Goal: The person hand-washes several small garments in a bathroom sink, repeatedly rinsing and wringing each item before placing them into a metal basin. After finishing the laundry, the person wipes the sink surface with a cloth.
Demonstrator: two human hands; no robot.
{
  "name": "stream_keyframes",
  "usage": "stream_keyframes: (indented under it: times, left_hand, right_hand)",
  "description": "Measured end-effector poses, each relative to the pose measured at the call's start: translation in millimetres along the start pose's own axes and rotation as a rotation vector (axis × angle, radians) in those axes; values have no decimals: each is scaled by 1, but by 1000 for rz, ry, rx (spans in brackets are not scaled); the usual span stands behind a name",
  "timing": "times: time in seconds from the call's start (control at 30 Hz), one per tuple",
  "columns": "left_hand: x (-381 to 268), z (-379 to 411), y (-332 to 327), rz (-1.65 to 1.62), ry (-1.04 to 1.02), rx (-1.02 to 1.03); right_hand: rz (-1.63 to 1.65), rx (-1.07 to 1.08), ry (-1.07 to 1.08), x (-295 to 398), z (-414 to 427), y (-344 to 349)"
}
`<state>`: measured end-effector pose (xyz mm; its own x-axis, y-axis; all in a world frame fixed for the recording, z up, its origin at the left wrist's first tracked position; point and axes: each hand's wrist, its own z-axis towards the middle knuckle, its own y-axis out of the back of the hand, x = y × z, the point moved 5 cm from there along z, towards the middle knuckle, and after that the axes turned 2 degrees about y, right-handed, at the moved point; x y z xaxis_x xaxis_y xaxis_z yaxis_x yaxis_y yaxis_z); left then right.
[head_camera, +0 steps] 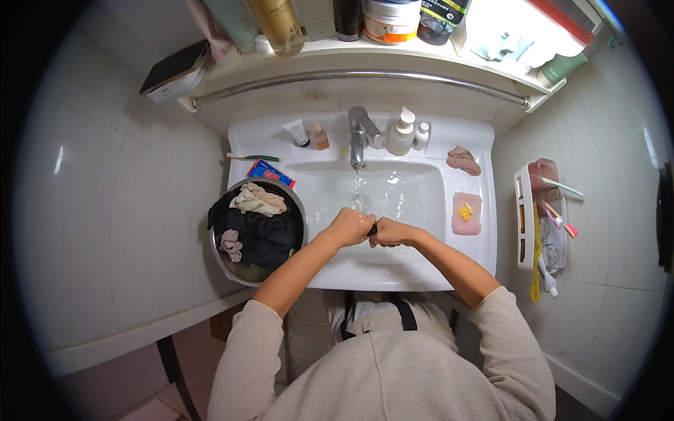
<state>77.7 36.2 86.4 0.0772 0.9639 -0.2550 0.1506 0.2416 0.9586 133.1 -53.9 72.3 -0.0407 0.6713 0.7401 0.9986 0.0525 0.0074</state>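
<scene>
Over the white sink basin (337, 268), which holds water, my left hand (350, 226) and my right hand (389, 232) are closed close together. A small piece of dark cloth (373, 229) shows between them, and both fists grip it. Water runs from the chrome faucet (357, 142) just beyond my hands. To the left, a metal bowl (304, 221) holds black garments (263, 237), a cream cloth (259, 200) and a small pink cloth (230, 245). On the right rim lie a crumpled brownish-pink cloth (463, 160) and a pink sponge or folded cloth (466, 226) with a yellow piece on it.
A toothbrush (255, 157) and a blue-red packet (271, 173) lie behind the bowl. A tube (297, 132), a small bottle (320, 136) and pump bottle (401, 134) line the back ledge. Above runs a metal rail (363, 74); a caddy (525, 216) hangs at right.
</scene>
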Motion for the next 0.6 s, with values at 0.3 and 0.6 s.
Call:
stream_keyframes:
  times: [0.3,0.6]
  left_hand:
    - [24,-8,8,-554,463,-129]
    - [-22,-23,20,-1637,509,657]
  right_hand:
    - [135,-471,334,15,-28,39]
    - [-1079,-723,897,65,-62,-6]
